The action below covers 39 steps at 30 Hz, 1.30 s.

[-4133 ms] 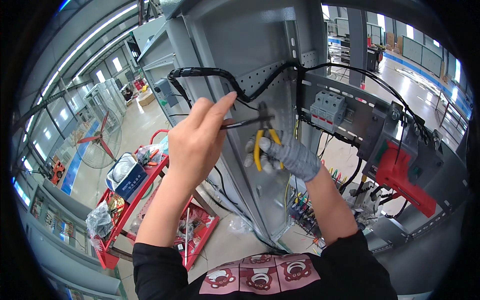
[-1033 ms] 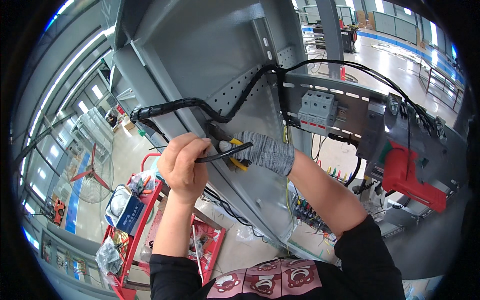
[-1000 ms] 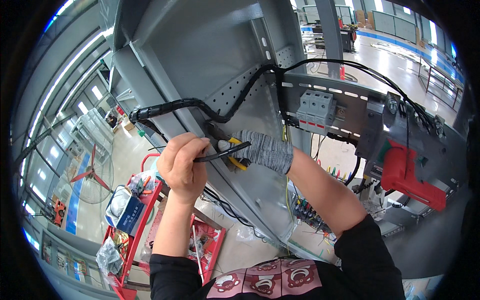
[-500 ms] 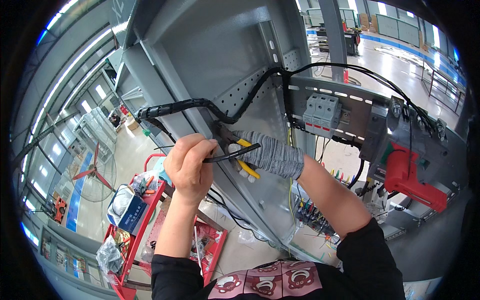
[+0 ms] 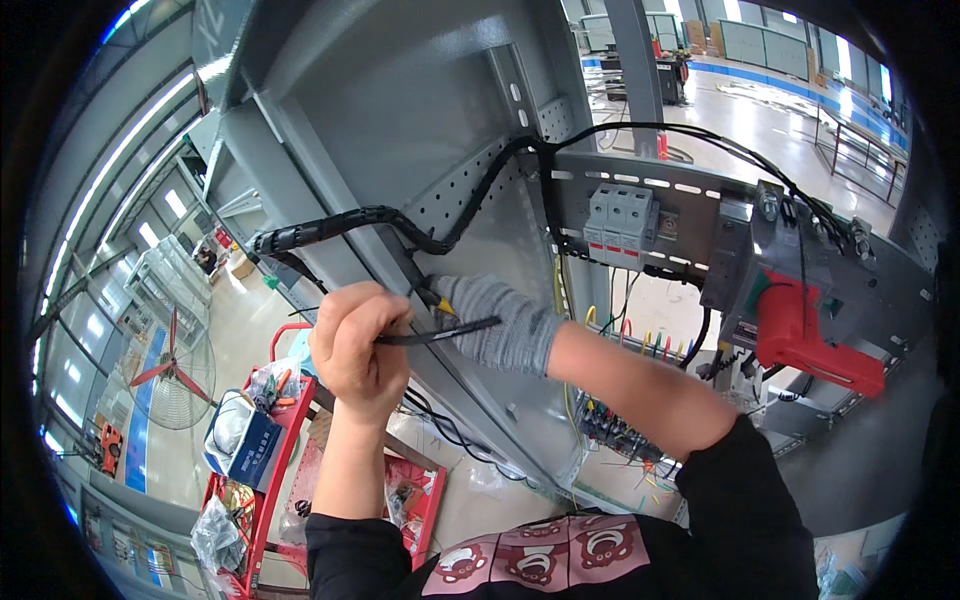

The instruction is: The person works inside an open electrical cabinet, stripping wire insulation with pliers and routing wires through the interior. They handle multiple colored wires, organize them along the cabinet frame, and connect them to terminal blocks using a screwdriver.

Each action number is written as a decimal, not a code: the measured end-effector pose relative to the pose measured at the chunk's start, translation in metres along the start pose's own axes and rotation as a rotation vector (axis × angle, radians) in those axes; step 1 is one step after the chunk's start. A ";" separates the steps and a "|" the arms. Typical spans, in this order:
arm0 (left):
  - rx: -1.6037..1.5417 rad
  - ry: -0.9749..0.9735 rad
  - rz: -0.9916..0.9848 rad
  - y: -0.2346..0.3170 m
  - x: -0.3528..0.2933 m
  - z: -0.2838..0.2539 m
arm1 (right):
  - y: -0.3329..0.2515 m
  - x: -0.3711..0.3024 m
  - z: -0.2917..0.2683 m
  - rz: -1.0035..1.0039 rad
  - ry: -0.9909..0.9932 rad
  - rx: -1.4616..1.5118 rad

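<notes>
My bare left hand [image 5: 360,340] is closed around a short black length of cable wrap or tubing [image 5: 437,335], whose free end points right across my other hand. My right hand [image 5: 492,322], in a grey knitted glove, grips pliers or cutters with yellow handles [image 5: 442,304]; the glove covers most of them and their jaws are hard to make out. Just above both hands, a thick black wrapped cable bundle [image 5: 345,222] runs over the grey cabinet post [image 5: 330,190] and along the perforated rail, its left end sticking out past the post.
At the right are a grey three-pole fuse holder [image 5: 618,222] and a red angled handle [image 5: 805,335] on the cabinet. Lower left stands a red tool cart [image 5: 275,480] bearing a blue box [image 5: 243,440]. Behind it is a caged fan [image 5: 173,368]. Loose wires hang below my right forearm.
My right hand has turned and come lower, so its glove now hides most of the yellow handles. My left hand still holds the black length. The whole view has shifted slightly.
</notes>
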<state>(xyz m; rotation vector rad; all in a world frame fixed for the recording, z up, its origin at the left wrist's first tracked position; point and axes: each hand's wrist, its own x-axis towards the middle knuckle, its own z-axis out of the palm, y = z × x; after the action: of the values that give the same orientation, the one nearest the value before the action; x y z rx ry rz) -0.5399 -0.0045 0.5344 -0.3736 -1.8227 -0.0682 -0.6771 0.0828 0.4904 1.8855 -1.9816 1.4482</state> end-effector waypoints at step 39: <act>0.116 0.132 -0.201 -0.012 0.070 -0.052 | -0.027 0.061 -0.043 0.108 0.548 0.171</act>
<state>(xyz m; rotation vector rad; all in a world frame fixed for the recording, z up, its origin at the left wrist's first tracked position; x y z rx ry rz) -0.5114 -0.0131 0.6175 -0.1006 -1.7198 -0.1234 -0.6945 0.0686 0.5664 1.2421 -1.7527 1.9522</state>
